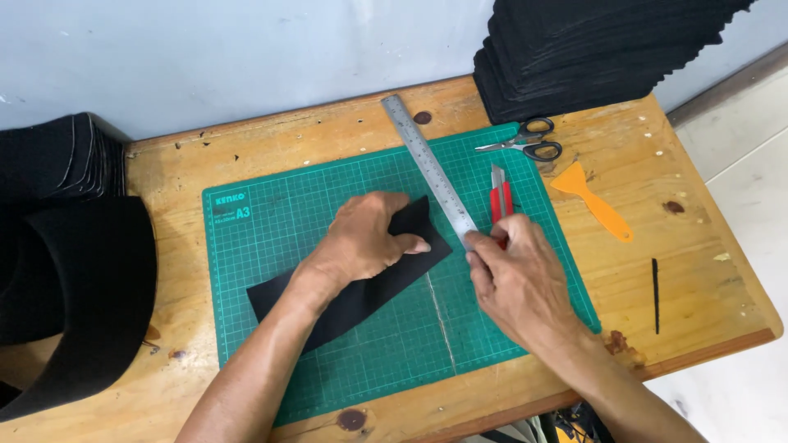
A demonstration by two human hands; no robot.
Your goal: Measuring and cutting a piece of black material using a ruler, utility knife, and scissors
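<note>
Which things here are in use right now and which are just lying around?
In use: black sheet under left hand; steel ruler and red utility knife at right hand; green cutting mat.
Lying about: scissors, orange scraper, black stacks.

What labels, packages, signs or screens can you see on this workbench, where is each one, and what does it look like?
No packages, signs or screens are in view; two things carry printed markings.
Cutting mat: green rectangle with a pale grid in the middle of the wooden table; a small white printed label sits in its far left corner.
Steel ruler: long silver strip with fine graduation marks, lying diagonally across the mat's far right part, its near end under the right hand.
</note>
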